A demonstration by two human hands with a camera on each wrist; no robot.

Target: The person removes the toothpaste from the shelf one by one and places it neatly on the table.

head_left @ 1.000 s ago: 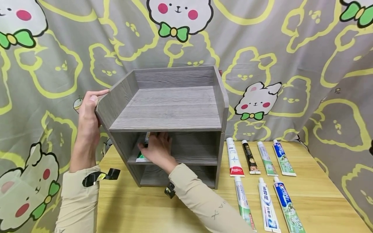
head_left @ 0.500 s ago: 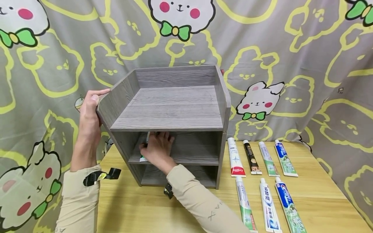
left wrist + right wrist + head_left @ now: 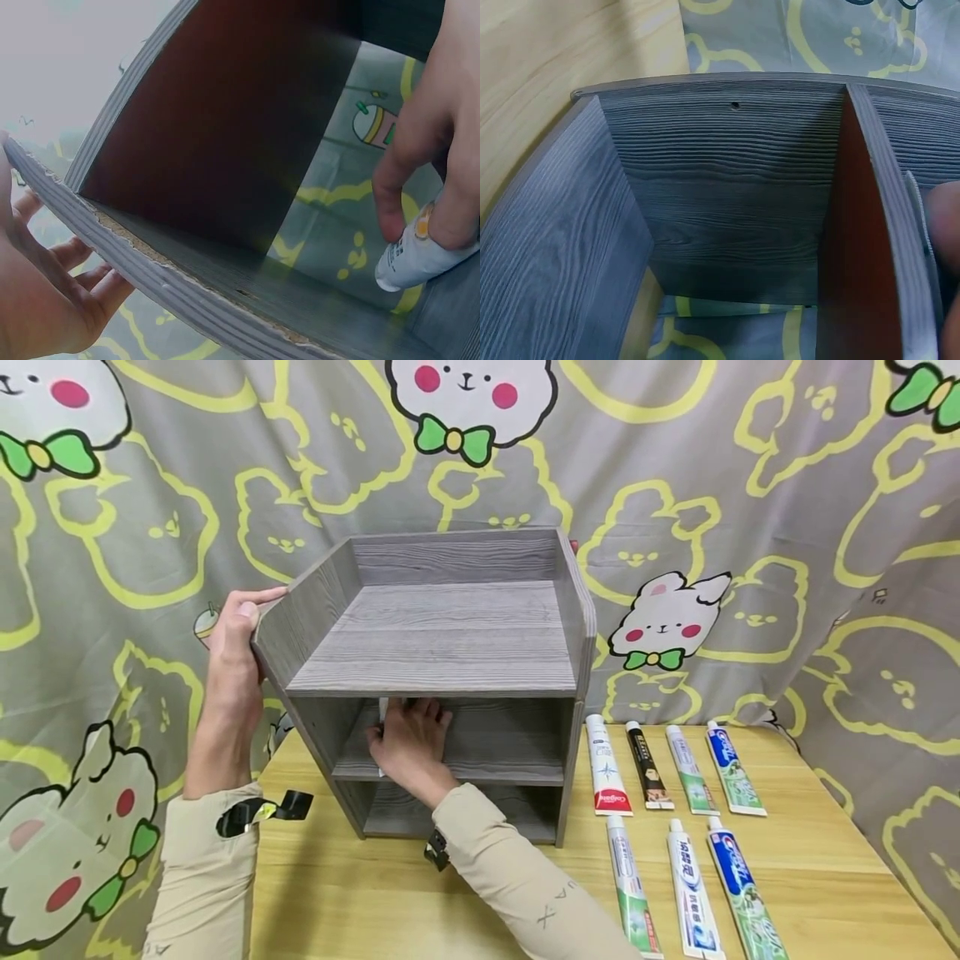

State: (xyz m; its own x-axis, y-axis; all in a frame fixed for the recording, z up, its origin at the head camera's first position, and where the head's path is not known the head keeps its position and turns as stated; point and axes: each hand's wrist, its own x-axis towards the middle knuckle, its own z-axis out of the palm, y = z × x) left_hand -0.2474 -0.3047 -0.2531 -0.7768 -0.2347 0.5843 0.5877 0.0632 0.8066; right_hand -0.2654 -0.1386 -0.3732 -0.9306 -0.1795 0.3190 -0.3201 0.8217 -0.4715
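A small grey wood-grain shelf unit [image 3: 435,635] stands on the table. My left hand [image 3: 234,685] grips the upper front edge of its left side panel, thumb in front and fingers behind, as the left wrist view also shows. Inside the middle compartment, near its left side, is my right hand [image 3: 411,743]. It pinches a white toothpaste tube [image 3: 416,262] between thumb and fingers, cap end towards the back. The head view leaves only a pale strip of that tube beside the thumb; the hand covers the rest. At the right wrist view's edge, the tube's flat crimped end [image 3: 919,214] shows.
On the wooden table [image 3: 360,893], right of the unit, several toothpaste tubes lie in two rows, among them a red-and-white Colgate tube [image 3: 606,768] and a slim black tube [image 3: 648,764]. Below the right hand is the lower compartment [image 3: 450,814]. A patterned curtain [image 3: 675,460] hangs behind.
My right hand has shifted slightly to the right inside the compartment, and the tube's green end seen earlier is now hidden. The left hand keeps its grip on the side panel.
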